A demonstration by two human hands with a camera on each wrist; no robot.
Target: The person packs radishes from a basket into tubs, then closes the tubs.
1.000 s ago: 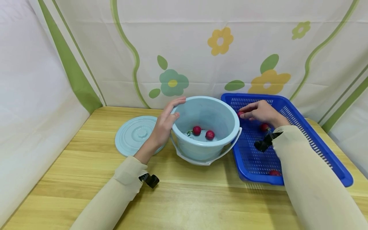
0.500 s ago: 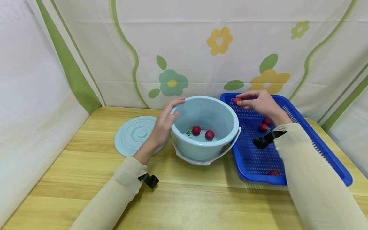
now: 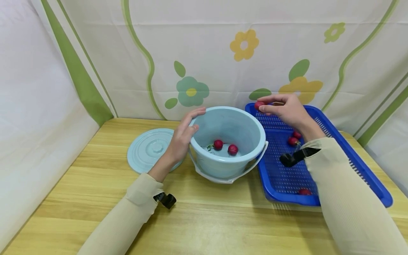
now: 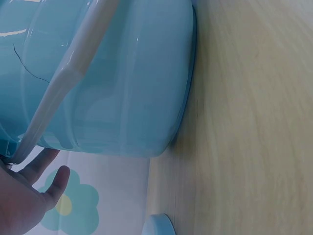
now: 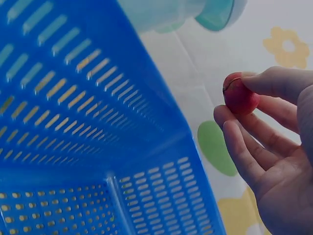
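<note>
A light blue bucket (image 3: 228, 141) stands mid-table with two red radishes (image 3: 218, 144) in it. My left hand (image 3: 185, 136) rests on its left rim, fingers straight; the left wrist view shows the bucket wall (image 4: 122, 83) and my palm (image 4: 24, 200). My right hand (image 3: 282, 108) is raised over the far left corner of the blue basket (image 3: 350, 156), pinching a red radish (image 3: 259, 105) between thumb and fingertips. In the right wrist view the radish (image 5: 239, 95) sits at my fingertips (image 5: 259, 83) above the basket (image 5: 88, 147).
The bucket's round lid (image 3: 149, 149) lies flat to the left of the bucket. Three more radishes (image 3: 292, 141) lie in the basket, one near its front edge (image 3: 304, 191). A flowered curtain (image 3: 223, 53) closes off the back and sides.
My right hand has lifted the radish out of the basket, moving up and slightly left toward the bucket. The left hand has stayed on the rim.
</note>
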